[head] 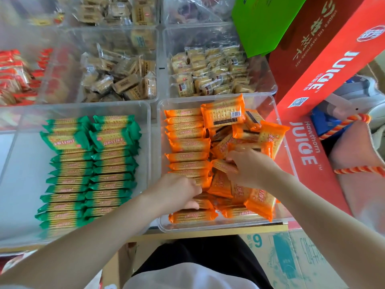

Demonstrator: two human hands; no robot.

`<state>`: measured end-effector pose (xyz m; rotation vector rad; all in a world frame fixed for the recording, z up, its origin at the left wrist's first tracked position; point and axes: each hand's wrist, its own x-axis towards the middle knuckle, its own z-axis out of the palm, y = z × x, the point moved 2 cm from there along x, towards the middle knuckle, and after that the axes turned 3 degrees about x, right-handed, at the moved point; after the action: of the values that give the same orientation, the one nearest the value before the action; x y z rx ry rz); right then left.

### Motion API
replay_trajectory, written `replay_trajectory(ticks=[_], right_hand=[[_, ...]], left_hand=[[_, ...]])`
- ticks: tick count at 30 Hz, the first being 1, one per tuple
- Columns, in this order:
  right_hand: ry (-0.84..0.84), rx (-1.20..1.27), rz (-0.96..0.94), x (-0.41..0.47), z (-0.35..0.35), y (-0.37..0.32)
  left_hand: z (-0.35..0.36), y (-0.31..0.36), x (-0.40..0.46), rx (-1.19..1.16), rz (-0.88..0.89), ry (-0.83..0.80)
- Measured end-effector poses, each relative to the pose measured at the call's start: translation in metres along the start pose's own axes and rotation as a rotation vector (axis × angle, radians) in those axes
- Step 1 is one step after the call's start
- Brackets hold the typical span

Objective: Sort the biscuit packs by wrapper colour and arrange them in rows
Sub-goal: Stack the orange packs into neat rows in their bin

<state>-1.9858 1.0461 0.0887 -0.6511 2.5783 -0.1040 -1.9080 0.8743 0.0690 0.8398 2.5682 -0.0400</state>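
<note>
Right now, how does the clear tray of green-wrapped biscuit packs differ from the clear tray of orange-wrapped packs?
The green-wrapped biscuit packs lie in two neat rows throughout; the orange-wrapped packs have one tidy row on the left, the rest jumbled. Both hands are in the orange tray, none in the green tray. Both trays are clear plastic.

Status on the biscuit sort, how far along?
Done: green-wrapped biscuit packs sit in two neat rows. In hand: left hand holds the orange row in the clear plastic bin; right hand grips a pack. Left: loose orange packs on the bin's right.
</note>
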Motion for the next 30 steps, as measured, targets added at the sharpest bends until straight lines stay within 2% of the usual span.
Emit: replay_trajectory(ticks=[3,5,9,13,17,23,30], right_hand=[[0.239,0.185,-0.065,0.008,-0.005,-0.008],[0.263,0.221,-0.101,0.02,-0.004,-0.016],[0.113,0.235,-0.157,0.048,0.008,-0.027],[0.063,0.258,-0.186,0.055,0.006,-0.024],[-0.13,0.283,-0.201,0.051,0.015,-0.025],[-0.249,0.349,-0.187,0.059,0.028,-0.028],[-0.157,0.462,-0.192,0.056,0.024,-0.022]], left_hand=[[-0.012,-0.022,-0.001,-0.074,-0.044,0.357],[-0.019,-0.04,0.006,-0.075,-0.159,0.42],[-0.03,-0.062,0.02,-0.075,-0.278,0.366],[-0.023,-0.07,0.022,0.001,-0.2,0.357],[-0.011,-0.069,0.024,0.056,-0.18,0.222],[-0.01,-0.066,0.026,0.092,-0.198,0.1],[-0.017,-0.067,0.026,0.028,-0.202,0.107]])
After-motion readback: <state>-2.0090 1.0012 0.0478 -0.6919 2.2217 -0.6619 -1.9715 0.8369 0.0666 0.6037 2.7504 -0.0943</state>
